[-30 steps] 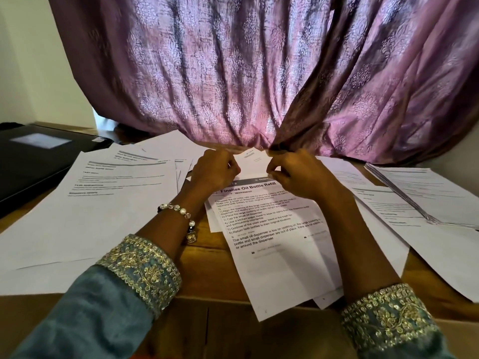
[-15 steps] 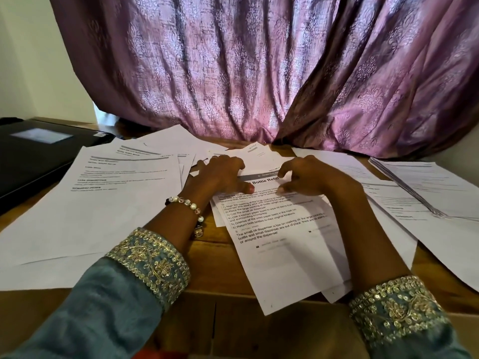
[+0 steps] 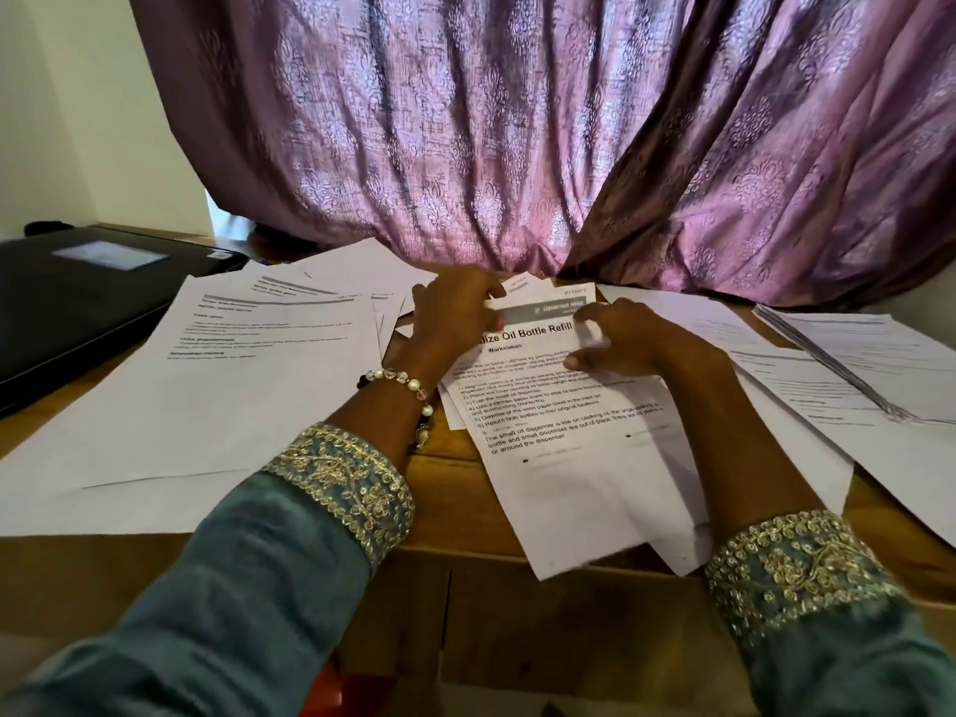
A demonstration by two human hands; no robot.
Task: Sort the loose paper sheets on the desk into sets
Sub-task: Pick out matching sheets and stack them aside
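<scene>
Sheets lie all over the tabletop point(image 3: 439, 489); the set I am working sits at the middle, its near end overhanging the near edge. On top is the oil sheet point(image 3: 564, 426), headed "Oil Bottle Refill". My left hand point(image 3: 455, 313) has its fingers curled at the far left corner of this set, thumb on the grey header, pinching the top edge. My right hand point(image 3: 621, 338) grips the far right part, fingers bent over the sheet and thumb against it lower down.

I judge the risk to be in the overhang: if I lift or square the set carelessly, the lower sheets could slide out and drop off the near edge. Pages underneath are fanned out of line, so a page from another set might get gathered in with these.

To the left lies a wide left pile point(image 3: 217, 385), overlapping further sheets behind it, and beyond that a black case point(image 3: 77, 302) at the far left corner. To the right, right sheets point(image 3: 807, 385) spread toward the right edge, one set bound along its edge. A purple curtain point(image 3: 517, 147) hangs touching the far edge, crowding the far corners of the papers.
</scene>
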